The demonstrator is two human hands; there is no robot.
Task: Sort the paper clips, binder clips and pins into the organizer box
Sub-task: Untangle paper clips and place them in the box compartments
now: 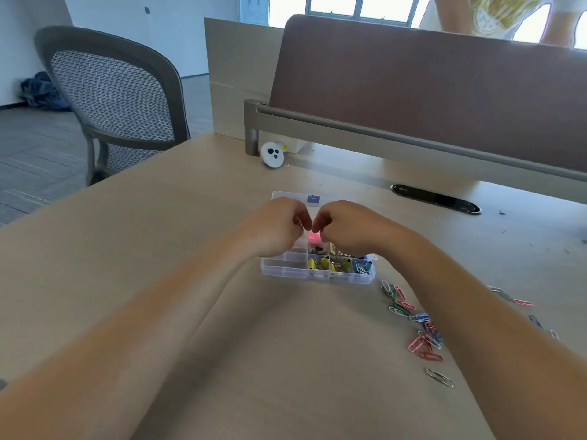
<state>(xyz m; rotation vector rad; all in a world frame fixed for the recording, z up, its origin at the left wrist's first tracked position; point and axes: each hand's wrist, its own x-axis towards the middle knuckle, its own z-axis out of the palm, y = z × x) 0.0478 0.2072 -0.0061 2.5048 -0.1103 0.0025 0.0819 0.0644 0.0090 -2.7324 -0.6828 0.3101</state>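
Note:
The clear plastic organizer box (284, 269) lies on the desk with its lid (286, 195) open at the back. Its front compartments hold yellow binder clips (325, 263) and blue clips (362, 265); black ones (316, 249) lie behind. My left hand (279, 228) and right hand (346, 228) hover over the box's middle, fingers curled, fingertips almost meeting. A small pink clip (314, 239) sits right under the fingertips, and my right hand pinches its top. Whether the left fingers touch it is hidden. Coloured paper clips (419, 325) lie loose to the box's right.
More paper clips (521, 301) lie beyond my right forearm, and a silver one (440, 377) is nearer the front. A white round gadget (272, 154) stands by the brown divider (428, 100). A cable slot (435, 198) is at the back right, a mesh chair (117, 100) at the left.

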